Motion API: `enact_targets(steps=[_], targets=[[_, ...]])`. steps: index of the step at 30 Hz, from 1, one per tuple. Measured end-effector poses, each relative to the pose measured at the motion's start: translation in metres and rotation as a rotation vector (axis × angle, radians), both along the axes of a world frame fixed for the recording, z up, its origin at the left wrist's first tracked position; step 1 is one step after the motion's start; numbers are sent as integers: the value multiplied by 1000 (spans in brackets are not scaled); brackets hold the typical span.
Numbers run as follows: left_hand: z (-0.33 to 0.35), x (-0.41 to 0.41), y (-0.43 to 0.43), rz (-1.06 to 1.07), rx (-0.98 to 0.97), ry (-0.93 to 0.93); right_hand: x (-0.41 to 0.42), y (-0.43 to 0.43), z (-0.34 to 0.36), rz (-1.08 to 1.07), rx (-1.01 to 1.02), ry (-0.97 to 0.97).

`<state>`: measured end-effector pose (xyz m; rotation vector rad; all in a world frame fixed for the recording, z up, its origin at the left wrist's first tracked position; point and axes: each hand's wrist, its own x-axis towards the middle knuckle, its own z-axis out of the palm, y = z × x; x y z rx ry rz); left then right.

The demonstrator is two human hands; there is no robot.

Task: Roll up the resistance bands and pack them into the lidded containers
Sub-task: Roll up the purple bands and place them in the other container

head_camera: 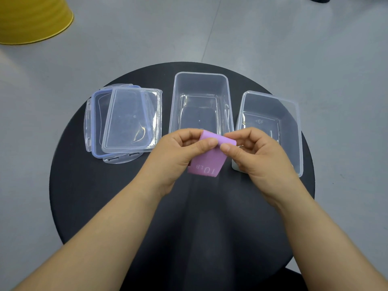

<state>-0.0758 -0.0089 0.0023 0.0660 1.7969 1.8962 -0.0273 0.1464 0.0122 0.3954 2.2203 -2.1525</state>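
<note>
Hands (176,152) (260,154) pinching purple band (206,162), clear rectangular tubs (201,74) (270,95)

Glossy clear plastic containers (201,101) (lids (132,120) too), matt black table (105,196).

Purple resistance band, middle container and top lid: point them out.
purple resistance band (207,162): head view, printed lower part.
middle container (201,85): head view, far wall.
top lid (132,119): head view, centre panel.

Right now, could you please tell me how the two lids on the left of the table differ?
The bottom lid has a blue seal and latch flaps; the top lid is plain, with neither. The bottom lid lies on the table; the top lid rests on it, skewed. Both are clear, rectangular plastic.
</note>
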Motion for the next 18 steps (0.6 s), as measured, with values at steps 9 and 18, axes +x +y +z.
enact_targets(steps=[9,18], targets=[[0,-8,-9,-149,92,-110,3,14,4,244,95,38],[3,-4,-13,-490,59,-213,8,14,10,607,147,22]])
